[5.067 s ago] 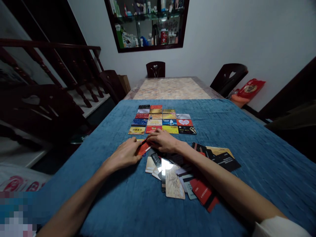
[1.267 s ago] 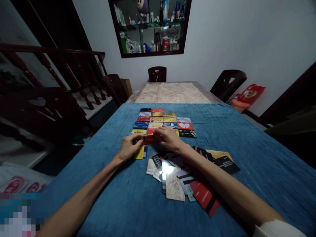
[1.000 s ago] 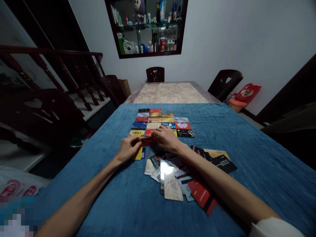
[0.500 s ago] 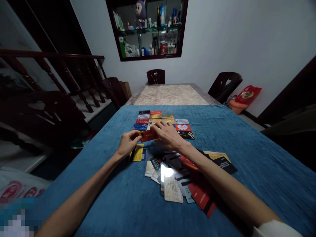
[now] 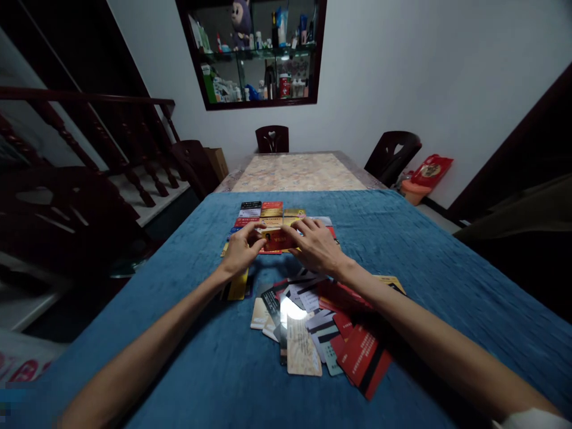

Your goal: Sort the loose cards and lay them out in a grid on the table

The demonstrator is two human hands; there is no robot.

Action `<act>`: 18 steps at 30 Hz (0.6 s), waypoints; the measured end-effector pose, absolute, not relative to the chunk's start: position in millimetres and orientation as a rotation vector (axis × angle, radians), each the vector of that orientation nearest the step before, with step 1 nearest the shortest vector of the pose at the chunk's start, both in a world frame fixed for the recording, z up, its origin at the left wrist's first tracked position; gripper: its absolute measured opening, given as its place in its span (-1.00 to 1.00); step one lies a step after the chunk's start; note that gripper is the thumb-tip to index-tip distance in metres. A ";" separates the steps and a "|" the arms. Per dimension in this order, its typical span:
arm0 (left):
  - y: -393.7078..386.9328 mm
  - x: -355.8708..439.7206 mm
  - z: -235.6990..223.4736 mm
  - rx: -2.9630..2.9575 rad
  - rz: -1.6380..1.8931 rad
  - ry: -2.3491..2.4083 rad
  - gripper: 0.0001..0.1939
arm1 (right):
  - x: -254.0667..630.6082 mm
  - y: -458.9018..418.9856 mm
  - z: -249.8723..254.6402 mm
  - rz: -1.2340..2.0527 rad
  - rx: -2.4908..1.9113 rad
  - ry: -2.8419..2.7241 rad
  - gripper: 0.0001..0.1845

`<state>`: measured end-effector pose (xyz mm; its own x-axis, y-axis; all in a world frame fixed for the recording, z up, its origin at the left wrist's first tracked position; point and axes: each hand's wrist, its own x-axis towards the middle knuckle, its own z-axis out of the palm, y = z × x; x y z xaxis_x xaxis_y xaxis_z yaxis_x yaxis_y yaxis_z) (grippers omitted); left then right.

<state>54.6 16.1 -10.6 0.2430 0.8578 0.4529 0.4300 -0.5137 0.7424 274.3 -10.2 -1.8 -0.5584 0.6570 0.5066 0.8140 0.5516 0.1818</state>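
Observation:
A red plastic card (image 5: 279,239) with gold markings is held up by its two ends. My left hand (image 5: 242,250) pinches its left end between thumb and fingers. At its right end my right hand (image 5: 318,245) grips it, the fingers curled over the edge. Behind the card, overlapping rows of cards (image 5: 271,213) lie on the blue cloth, partly covered by my hands. Nearer to me spreads a loose pile of cards (image 5: 304,345), red, white, black and beige, partly under my right forearm. A yellow card (image 5: 237,286) lies below my left hand.
The blue cloth (image 5: 187,333) covers the near part of a table (image 5: 299,170) with a patterned top. Dark chairs (image 5: 393,156) stand around it. On the left runs a wooden railing (image 5: 89,98); a red bag (image 5: 431,171) rests at the right.
The camera view has shifted to the right. My hands have moved slightly with the red card, which now hides more of the card rows. Both hands still hold it.

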 end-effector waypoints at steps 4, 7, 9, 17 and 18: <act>19.8 72.9 -9.6 2.377 1.148 1.128 -0.56 | 294.2 -5.2 -1.3 -0.525 -1.242 -2.412 -0.44; 24.3 84.3 -12.3 2.662 1.095 1.017 -0.54 | 307.8 -0.2 -4.0 -0.514 -1.292 -2.395 -0.43; 28.2 91.2 -14.0 2.801 1.040 0.990 -0.51 | 316.1 3.4 -7.1 -0.514 -1.306 -2.387 -0.44; 49.2 121.9 -6.6 3.111 0.868 1.001 -0.53 | 347.5 17.8 -8.8 -0.554 -1.311 -2.373 -0.45; 52.6 125.9 -4.1 3.124 0.858 0.997 -0.54 | 351.2 20.2 -7.6 -0.552 -1.324 -2.372 -0.46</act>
<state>125.9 52.6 -4.1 0.7035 0.4717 0.5317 0.5961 -0.7989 -0.0800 351.2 20.2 -7.6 -0.4918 0.7178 0.4928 0.8616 0.4827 0.1568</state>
